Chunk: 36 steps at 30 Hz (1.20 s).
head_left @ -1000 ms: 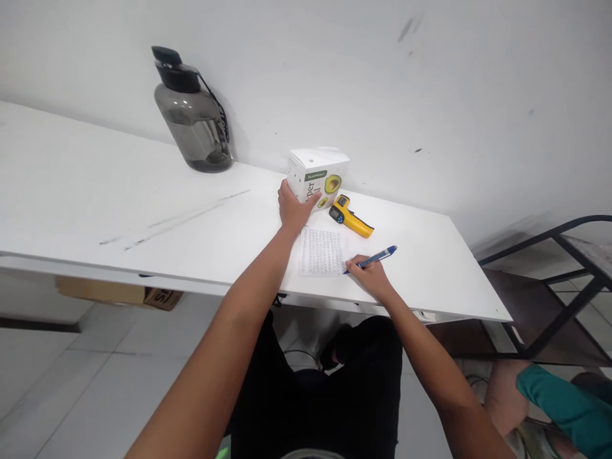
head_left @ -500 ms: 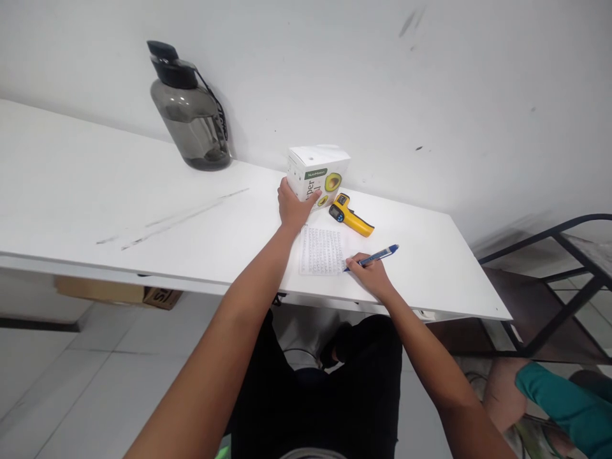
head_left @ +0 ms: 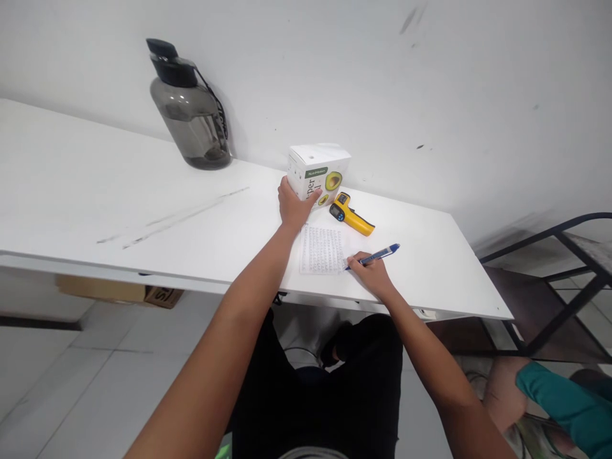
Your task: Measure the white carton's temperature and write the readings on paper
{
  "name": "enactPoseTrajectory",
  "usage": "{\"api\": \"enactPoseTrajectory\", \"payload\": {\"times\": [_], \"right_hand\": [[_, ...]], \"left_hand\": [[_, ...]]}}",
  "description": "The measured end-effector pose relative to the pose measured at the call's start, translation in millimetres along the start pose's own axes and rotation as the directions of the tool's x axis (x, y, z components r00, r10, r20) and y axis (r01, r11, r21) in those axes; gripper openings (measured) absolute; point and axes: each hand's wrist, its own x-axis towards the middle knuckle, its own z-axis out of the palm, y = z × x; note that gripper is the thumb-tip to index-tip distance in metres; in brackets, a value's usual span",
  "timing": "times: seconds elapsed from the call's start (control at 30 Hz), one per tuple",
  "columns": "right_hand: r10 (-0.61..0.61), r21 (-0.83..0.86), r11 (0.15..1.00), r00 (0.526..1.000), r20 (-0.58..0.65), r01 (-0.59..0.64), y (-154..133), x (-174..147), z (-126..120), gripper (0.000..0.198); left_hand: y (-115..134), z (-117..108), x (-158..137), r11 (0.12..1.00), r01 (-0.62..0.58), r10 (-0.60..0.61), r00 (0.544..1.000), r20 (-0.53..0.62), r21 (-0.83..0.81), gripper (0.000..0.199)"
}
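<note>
A white box (head_left: 297,167) with avocado pictures stands upright near the wall. My left hand (head_left: 295,205) is wrapped around its lower front, thumb across the printed face. In my right hand (head_left: 370,271) is a blue pen (head_left: 382,254), its tip down at the right edge of a sheet of paper (head_left: 322,250). Rows of small handwriting cover the sheet, which lies flat between my hands. Just right of the box rests a yellow and black infrared thermometer (head_left: 354,215), on its side.
A large grey water bottle (head_left: 191,121) stands at the back left of the white table (head_left: 157,197), against the wall. Below the table is a cardboard box (head_left: 109,290). To the right are a black-framed rack (head_left: 540,268) and another person's leg in teal cloth (head_left: 564,398).
Almost nothing differs. The whole view shifts very slightly; both hands keep their hold on the box and the pen.
</note>
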Motion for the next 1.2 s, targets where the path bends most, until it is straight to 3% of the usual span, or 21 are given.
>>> {"api": "enactPoseTrajectory", "payload": {"times": [1.2], "right_hand": [[0.001, 0.01, 1.0, 1.0, 0.01, -0.001, 1.0, 0.2, 0.0, 0.036]], "left_hand": [[-3.4, 1.7, 2.1, 1.0, -0.02, 0.02, 1.0, 0.002, 0.001, 0.1]]}}
